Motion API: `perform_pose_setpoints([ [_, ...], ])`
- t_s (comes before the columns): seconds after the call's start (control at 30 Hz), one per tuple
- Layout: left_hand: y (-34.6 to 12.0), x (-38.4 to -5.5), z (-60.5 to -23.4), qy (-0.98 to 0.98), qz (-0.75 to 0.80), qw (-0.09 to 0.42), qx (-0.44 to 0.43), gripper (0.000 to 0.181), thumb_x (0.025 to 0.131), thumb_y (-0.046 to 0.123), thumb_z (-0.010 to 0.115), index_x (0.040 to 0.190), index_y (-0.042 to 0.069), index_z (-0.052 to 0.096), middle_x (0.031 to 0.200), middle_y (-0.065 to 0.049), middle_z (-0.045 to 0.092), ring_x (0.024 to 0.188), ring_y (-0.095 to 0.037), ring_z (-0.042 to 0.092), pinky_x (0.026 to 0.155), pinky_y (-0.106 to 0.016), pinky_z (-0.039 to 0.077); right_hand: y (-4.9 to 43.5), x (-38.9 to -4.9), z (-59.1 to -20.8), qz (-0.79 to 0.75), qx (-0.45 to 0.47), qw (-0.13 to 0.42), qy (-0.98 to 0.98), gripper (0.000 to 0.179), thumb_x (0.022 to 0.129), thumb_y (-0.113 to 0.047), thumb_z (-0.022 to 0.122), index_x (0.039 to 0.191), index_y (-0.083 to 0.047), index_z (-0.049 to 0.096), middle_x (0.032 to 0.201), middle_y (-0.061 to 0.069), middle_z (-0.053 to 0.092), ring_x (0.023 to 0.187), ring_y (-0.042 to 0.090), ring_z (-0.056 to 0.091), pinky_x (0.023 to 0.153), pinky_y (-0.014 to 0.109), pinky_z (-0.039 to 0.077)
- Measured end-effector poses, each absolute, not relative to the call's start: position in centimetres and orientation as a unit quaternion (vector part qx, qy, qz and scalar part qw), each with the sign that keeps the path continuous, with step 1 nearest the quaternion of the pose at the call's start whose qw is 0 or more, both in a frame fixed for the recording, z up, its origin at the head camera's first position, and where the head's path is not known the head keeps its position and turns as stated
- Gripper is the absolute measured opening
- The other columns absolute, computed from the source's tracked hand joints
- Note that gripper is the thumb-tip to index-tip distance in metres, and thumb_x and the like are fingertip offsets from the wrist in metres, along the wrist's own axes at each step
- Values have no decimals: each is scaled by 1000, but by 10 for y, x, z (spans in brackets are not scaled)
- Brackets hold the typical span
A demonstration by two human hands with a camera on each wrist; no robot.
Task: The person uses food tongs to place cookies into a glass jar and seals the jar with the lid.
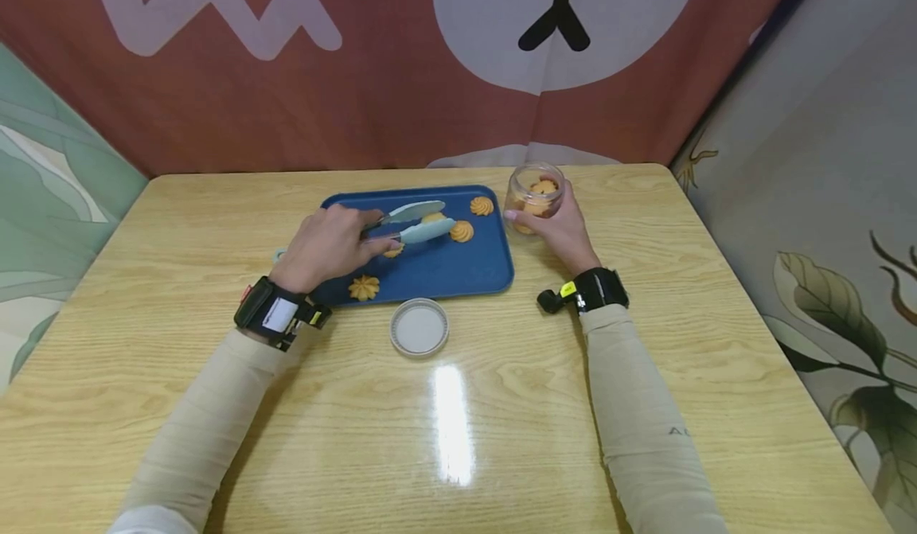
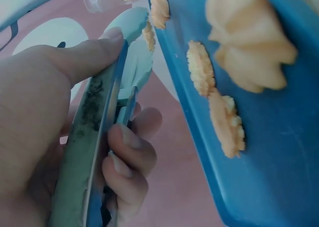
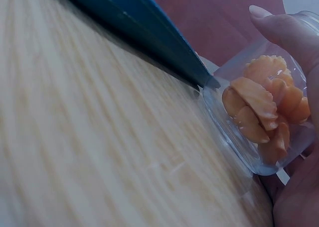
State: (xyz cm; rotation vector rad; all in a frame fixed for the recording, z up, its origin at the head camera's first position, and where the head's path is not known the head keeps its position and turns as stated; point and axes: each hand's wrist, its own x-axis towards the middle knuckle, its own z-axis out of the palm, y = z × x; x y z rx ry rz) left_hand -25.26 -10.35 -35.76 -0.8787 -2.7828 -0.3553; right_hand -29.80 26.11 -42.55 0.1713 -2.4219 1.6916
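Note:
My left hand (image 1: 324, 249) grips a pair of tongs (image 1: 423, 230) with pale mint tips, held over the blue tray (image 1: 444, 275). In the left wrist view, the thumb lies along one arm of the tongs (image 2: 94, 122) and fingers curl round the other. One piped cookie (image 1: 433, 217) shows between the tips; whether they pinch it I cannot tell. Several other swirled cookies (image 1: 364, 287) lie on the tray. Beyond the tray's right end, my right hand (image 1: 569, 228) holds a clear jar (image 1: 514, 196), open at the top. Several cookies (image 3: 254, 110) are inside the jar, which stands on the table.
A round, pale lid (image 1: 419, 328) lies on the wooden table (image 1: 344, 422) just in front of the tray. Behind the table's far edge hangs a reddish-brown cloth (image 1: 322, 112). A leaf-patterned surface (image 1: 824, 224) borders the right side.

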Motion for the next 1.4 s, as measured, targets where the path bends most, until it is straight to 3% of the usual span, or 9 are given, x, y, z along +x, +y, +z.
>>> perform_pose_setpoints([
  [0.13, -98, -253, -350, -936, -118, 125, -308, 36, 85, 52, 62, 83, 17, 59, 50, 0, 38, 42, -15, 40, 38, -32, 26, 261, -298, -424, 570, 57, 91, -815, 92, 64, -46, 83, 138, -22, 33, 120, 9, 46, 99, 18, 46, 76, 37, 39],
  [0.37, -83, -255, -333, -934, -124, 135, -306, 44, 86, 57, 57, 98, 16, 63, 52, -1, 42, 43, -16, 40, 40, -33, 26, 262, -299, -425, 576, 59, 93, -810, 89, 65, -44, 83, 136, -25, 34, 118, 9, 45, 97, 19, 44, 74, 37, 37],
  [0.6, -61, -260, -319, -925, -131, 153, -322, 53, 86, 58, 57, 117, 15, 63, 55, -1, 44, 47, -16, 42, 42, -33, 29, 259, -292, -417, 570, 51, 83, -816, 91, 67, -41, 83, 139, -18, 32, 119, 9, 45, 99, 18, 42, 78, 37, 36],
  [0.83, -38, -267, -309, -919, -154, 141, -334, 55, 85, 54, 61, 121, 12, 62, 66, -1, 54, 51, -16, 46, 44, -32, 33, 251, -278, -397, 585, 50, 72, -806, 85, 71, -29, 83, 138, -13, 32, 122, 13, 44, 106, 20, 44, 85, 42, 37],
  [1.17, -17, -274, -307, -916, -164, 136, -340, 60, 86, 57, 58, 128, 15, 57, 59, -2, 48, 45, -17, 43, 40, -31, 30, 259, -298, -424, 604, 68, 83, -790, 84, 66, -36, 85, 134, -28, 35, 126, 10, 44, 110, 16, 46, 90, 42, 38],
  [1.4, 1, -280, -306, -909, -171, 143, -353, 61, 87, 59, 55, 132, 18, 54, 55, -3, 46, 44, -17, 43, 39, -32, 29, 264, -298, -424, 595, 74, 92, -795, 93, 66, -36, 85, 140, -36, 27, 128, 11, 43, 111, 16, 45, 93, 43, 37],
])
